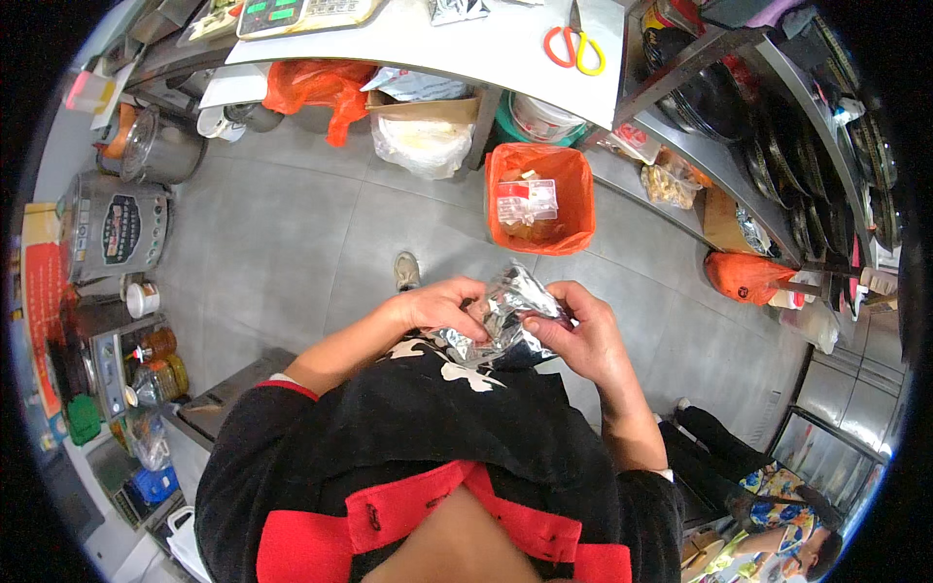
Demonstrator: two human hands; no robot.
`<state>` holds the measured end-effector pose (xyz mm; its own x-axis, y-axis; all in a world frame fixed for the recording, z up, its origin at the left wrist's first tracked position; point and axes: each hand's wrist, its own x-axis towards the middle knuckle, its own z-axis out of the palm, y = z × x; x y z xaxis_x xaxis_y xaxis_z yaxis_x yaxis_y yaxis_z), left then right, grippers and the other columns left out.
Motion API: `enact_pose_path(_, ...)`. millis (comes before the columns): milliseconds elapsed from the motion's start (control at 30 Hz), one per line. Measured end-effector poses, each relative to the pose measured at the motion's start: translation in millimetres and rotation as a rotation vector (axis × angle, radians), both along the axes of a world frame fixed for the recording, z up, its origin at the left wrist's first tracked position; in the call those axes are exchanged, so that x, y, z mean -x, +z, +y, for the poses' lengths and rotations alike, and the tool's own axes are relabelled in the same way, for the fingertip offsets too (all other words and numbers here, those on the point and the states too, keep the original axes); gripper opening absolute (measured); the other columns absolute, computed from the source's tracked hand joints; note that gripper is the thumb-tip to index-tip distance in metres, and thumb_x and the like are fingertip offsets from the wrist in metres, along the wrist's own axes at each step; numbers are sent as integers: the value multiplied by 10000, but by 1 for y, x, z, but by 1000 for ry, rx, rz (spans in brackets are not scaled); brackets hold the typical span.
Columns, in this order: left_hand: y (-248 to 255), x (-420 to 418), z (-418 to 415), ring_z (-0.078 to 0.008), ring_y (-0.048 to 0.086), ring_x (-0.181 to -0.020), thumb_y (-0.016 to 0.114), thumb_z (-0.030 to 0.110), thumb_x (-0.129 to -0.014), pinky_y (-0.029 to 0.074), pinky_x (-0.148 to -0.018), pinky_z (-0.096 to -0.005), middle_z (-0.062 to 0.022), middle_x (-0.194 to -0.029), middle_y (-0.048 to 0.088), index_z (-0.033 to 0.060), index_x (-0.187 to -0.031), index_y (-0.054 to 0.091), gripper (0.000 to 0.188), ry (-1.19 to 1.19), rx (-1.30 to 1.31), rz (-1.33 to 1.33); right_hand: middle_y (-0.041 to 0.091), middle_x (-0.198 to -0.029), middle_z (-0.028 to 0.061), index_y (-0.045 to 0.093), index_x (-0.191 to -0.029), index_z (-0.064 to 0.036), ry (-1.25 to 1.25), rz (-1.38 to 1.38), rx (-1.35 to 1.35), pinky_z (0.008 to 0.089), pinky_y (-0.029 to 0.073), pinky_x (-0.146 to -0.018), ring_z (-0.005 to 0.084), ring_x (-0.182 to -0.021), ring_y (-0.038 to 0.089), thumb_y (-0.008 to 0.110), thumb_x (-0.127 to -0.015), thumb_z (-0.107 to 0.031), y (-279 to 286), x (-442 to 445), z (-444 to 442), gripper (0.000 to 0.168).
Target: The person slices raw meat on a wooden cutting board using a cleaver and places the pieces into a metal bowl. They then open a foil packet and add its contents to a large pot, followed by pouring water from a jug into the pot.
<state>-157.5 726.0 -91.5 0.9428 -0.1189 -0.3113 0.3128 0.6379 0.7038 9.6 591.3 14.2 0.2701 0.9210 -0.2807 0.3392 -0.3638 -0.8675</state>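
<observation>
A crinkled silver foil bag [512,299] is held in front of my waist, above the floor. My left hand [448,310] grips its left side, thumb on the near face. On the opposite side, my right hand [579,324] pinches the bag between thumb and fingers. What the bag contains cannot be made out. Just beyond my hands stands a bin lined with an orange plastic bag [576,222], apart from the foil bag. Inside the bin lies a clear plastic container [536,200] among other refuse.
A white tabletop [430,40] ahead carries scissors [574,44] with red and yellow handles, and a scale [310,14]. Shelves with black pans [692,95] line the right. Metal pots [175,146] and oil bottles [157,379] stand left. Another person [780,503] is at lower right.
</observation>
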Motion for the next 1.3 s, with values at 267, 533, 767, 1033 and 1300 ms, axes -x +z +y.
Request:
enact_pose_path(267, -10, -15, -30, -177, 475, -1074, 645, 2, -653, 411, -870, -316, -109, -1197, 461, -10, -1256, 358, 668, 5, 186, -21, 563, -630, 111, 572, -726, -42, 67, -389, -248, 319, 438, -486, 253, -543, 569, 677, -725, -173, 7, -1, -45, 168)
enact_pose_path(533, -29, -25, -44, -248, 468, -1103, 601, 288, -771, 383, -927, -410, -123, -1211, 463, 4, -1246, 344, 610, 295, 407, -66, 541, -506, 97, 531, -715, -28, -192, -332, -257, 299, 433, -431, 194, -448, 562, 577, -824, -175, -24, -3, -53, 189)
enact_pose_path(767, -38, -11, -48, -190, 572, -904, 583, 118, -804, 483, -758, -351, -107, -1008, 576, -13, -1126, 439, 377, 465, 392, 180, 577, -625, 143, 527, -750, -24, -81, -325, -230, 333, 459, -515, 216, -583, 595, 590, -811, -201, -30, -5, -48, 197)
enact_pose_path(1033, -31, -7, -45, -166, 575, -773, 580, 6, -767, 490, -667, -281, -123, -859, 584, 16, -928, 470, 196, 632, 360, 180, 557, -588, 82, 523, -769, -21, -156, -74, -222, 296, 422, -479, 139, -511, 518, 612, -809, -232, -49, 3, -39, 232)
enact_pose_path(1300, -12, -7, -46, -192, 545, -759, 499, 138, -819, 454, -690, -332, -111, -823, 558, 28, -880, 466, 130, 735, 386, 208, 559, -771, -5, 541, -883, -18, -259, 462, -11, 217, 413, -605, 59, -676, 484, 557, -851, -311, -87, -16, -40, 295)
